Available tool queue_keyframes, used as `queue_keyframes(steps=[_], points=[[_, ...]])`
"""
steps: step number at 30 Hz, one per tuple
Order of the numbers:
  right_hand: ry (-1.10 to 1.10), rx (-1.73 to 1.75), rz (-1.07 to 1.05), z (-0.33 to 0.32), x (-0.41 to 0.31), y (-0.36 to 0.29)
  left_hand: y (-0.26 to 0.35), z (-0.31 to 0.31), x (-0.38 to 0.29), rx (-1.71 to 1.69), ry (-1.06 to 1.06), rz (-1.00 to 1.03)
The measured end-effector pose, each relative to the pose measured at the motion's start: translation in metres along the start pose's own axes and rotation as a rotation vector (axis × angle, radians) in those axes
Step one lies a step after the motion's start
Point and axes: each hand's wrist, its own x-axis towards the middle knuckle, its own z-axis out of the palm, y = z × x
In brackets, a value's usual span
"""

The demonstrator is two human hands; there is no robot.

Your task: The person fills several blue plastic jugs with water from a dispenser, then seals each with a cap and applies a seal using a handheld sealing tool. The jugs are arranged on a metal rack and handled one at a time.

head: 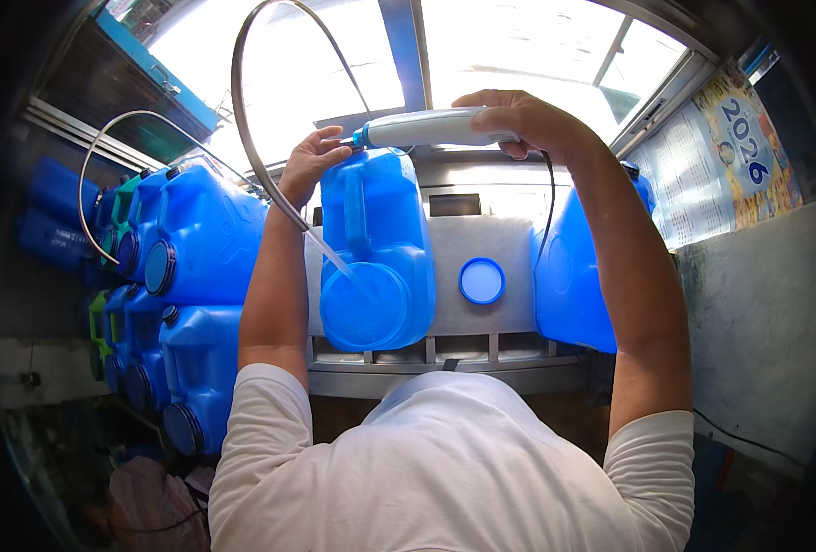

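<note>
My right hand (518, 124) grips a light grey corded handheld power tool (429, 129) with a blue nose, held level above the far end of a blue plastic water jug (408, 221). At that nose, over the jug's far top, are the fingertips of my left hand (311, 162); whether they pinch a small cap there is hidden. A curved metal filling spout (242, 90) arches over the jug. From it a clear stream of water (328, 252) falls into the jug's wide round mouth (365, 307). To the right, a round blue-rimmed lid (482, 281) lies on the metal counter (449, 241).
Blue jugs (208, 234) with dark caps stand stacked in two tiers at left. Another blue jug (567, 276) stands right, partly behind my right forearm. A second curved spout (94, 148) hangs at left. The tool's black cord (551, 200) drops past the right jug. A wall calendar (725, 159) hangs right.
</note>
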Motion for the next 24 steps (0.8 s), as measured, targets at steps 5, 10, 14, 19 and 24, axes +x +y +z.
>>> queue_keyframes(steps=[5,10,14,19,24], points=[[0.025,0.016,-0.014,0.006,-0.003,0.002,-0.001,-0.005,0.0,-0.038,-0.072,0.015],[-0.003,0.113,-0.048,0.009,-0.005,0.004,0.001,0.005,0.001,-0.013,-0.056,-0.011],[0.114,0.173,-0.004,0.015,-0.029,0.015,0.003,0.002,0.001,0.077,-0.05,-0.029],[0.034,0.744,-0.102,0.019,-0.133,0.052,-0.002,-0.009,0.01,0.169,-0.127,0.057],[0.418,0.833,-0.161,0.04,-0.314,0.083,-0.006,-0.004,0.015,-0.034,-0.189,-0.036]])
